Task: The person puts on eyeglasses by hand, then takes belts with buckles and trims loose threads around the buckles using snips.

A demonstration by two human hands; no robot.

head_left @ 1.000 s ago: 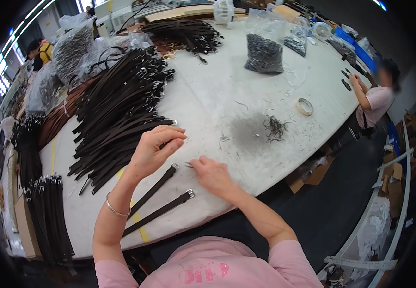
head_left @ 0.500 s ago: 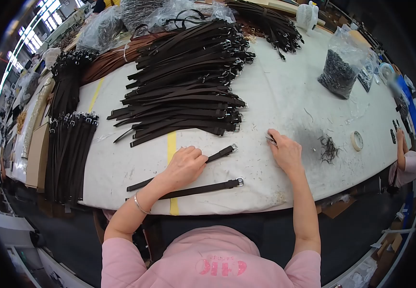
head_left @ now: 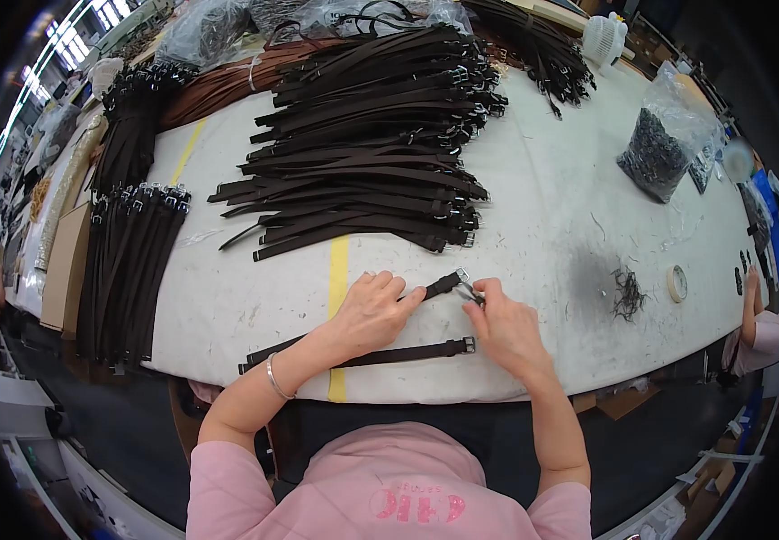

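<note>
A dark brown buckled strap (head_left: 444,284) lies across the white tabletop, its metal buckle pointing up and right. My left hand (head_left: 373,315) is closed over it, thumb and fingers gripping it a little behind the buckle. Between the fingers of my right hand (head_left: 508,328) is a small tool with metal tips, seemingly thread snips (head_left: 477,295); its tips are at the buckle end of the strap, and the fingers hide most of its body. Just below both hands, a second buckled strap (head_left: 416,351) lies flat, partly covered by my left forearm.
A large pile of dark straps (head_left: 362,153) lies beyond my hands, with another bundle (head_left: 129,270) at the left edge. To the right are a heap of dark thread scraps (head_left: 628,295), a tape roll (head_left: 676,283) and a plastic bag (head_left: 655,153). Another person's arm (head_left: 751,310) shows far right.
My right hand has moved left with the snips, from bare table to the strap's buckle. My left hand has shifted slightly right, nearer the buckle. The view has shifted a little.
</note>
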